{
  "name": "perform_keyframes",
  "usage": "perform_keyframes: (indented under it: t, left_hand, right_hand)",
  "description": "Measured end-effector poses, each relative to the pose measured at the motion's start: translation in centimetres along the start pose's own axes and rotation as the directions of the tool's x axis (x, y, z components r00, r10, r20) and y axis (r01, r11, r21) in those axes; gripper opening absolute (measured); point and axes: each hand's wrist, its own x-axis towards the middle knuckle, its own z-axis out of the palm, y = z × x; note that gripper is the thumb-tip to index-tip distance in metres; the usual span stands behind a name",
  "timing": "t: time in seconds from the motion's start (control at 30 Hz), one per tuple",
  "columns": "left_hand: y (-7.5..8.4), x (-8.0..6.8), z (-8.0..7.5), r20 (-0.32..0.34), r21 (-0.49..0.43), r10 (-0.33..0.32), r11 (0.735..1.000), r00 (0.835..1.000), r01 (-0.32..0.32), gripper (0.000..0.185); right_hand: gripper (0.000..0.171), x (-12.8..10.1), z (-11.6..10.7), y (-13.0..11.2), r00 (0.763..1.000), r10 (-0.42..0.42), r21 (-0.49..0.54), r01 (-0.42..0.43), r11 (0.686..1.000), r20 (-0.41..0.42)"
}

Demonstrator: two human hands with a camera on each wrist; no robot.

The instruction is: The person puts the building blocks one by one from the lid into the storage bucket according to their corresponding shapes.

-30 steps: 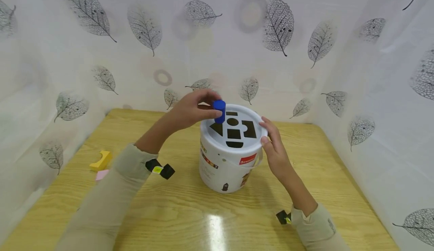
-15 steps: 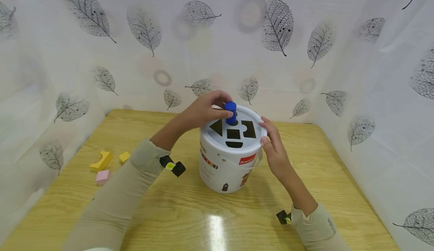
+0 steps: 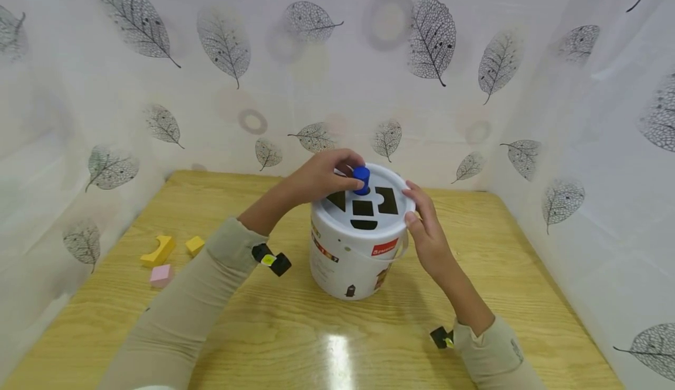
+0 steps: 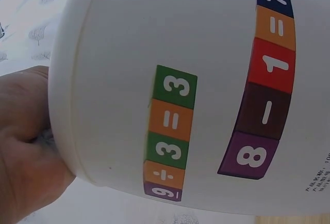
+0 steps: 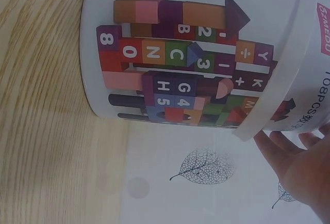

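In the head view a white bucket (image 3: pixel 329 267) stands upright, its lid (image 3: pixel 391 221) cut with several shaped holes. My left hand (image 3: pixel 321 178) pinches a blue cylinder block (image 3: pixel 361 174) between thumb and fingers. The block is upright, its lower end at the round hole; how deep it sits I cannot tell. At the lid's right rim my right hand (image 3: pixel 431 240) grips with thumb and fingertips. The left wrist view has the bucket wall (image 4: pixel 118 43) hiding the left fingers and the block. Part of the right hand (image 5: pixel 301 170) shows beside the bucket's rim in the right wrist view.
On the wooden table (image 3: pixel 274 331), left of the bucket, lie a yellow arch block (image 3: pixel 158 252), a small yellow block (image 3: pixel 194 245) and a pink block (image 3: pixel 161 275). The bucket's white handle (image 3: pixel 402 248) hangs at its right side. Leaf-patterned sheeting (image 3: pixel 337 74) surrounds the table.
My left hand has carried the blue cylinder block right across the lid to the round hole, then slightly down. The right hand and the bucket have stayed put.
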Motion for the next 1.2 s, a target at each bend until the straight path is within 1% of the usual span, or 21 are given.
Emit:
perform_keyframes:
  t: [0.2,0.53,0.7,1.03,1.2]
  left_hand:
    - [-0.1,-0.1,0.0,0.009,0.01,0.002,1.0,1.0,-0.002,0.041]
    - [-0.1,-0.2,0.1,0.01,0.043,0.021,0.999,1.0,-0.022,0.039]
    - [-0.1,-0.3,0.0,0.015,0.049,0.019,0.999,1.0,-0.02,0.038]
    - [-0.4,-0.5,-0.2,0.0,0.022,0.025,0.999,1.0,-0.025,0.036]
    - [-0.5,-1.0,-0.6,-0.02,-0.017,0.014,1.0,1.0,-0.014,0.034]
  right_hand:
    - [0.044,0.0,0.0,0.0,1.0,0.002,-0.003,-0.002,1.0,0.003]
    - [0.045,0.0,0.1,-0.1,1.0,-0.003,-0.006,0.003,1.0,0.004]
    - [0.044,0.0,0.2,-0.2,1.0,0.003,-0.013,-0.003,1.0,0.003]
    - [0.043,-0.2,0.2,-0.2,1.0,0.008,-0.026,-0.008,1.0,0.004]
    - [0.043,-0.1,0.1,-0.2,1.0,0.006,-0.032,-0.006,0.999,-0.001]
